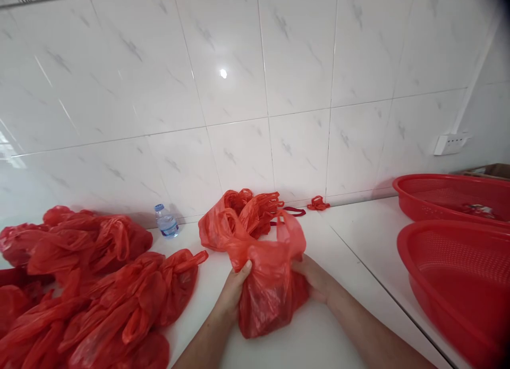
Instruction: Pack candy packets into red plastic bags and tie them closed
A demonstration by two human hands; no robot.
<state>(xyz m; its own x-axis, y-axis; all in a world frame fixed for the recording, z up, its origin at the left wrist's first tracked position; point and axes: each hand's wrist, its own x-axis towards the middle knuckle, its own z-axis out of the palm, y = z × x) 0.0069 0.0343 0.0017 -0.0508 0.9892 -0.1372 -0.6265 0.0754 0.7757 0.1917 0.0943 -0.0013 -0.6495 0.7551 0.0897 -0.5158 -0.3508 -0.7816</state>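
Observation:
A red plastic bag (271, 300) with loop handles stands on the white table in front of me, its handles pointing up. Something darker shows through its lower part, but I cannot make out what. My left hand (236, 289) grips the bag's left side, thumb on the near face and fingers hidden behind the plastic. On the other side my right hand (313, 276) holds the bag's right flank, its fingertips partly covered by the film. Just behind lies a bunch of crumpled red bags (215, 225).
Several knotted red bags (111, 289) are heaped at the left. A small water bottle (166, 223) stands by the tiled wall. To the right are two red plastic baskets, the nearer basket (418, 268) and a farther basket (410, 201). A red scrap (317, 203) lies against the wall.

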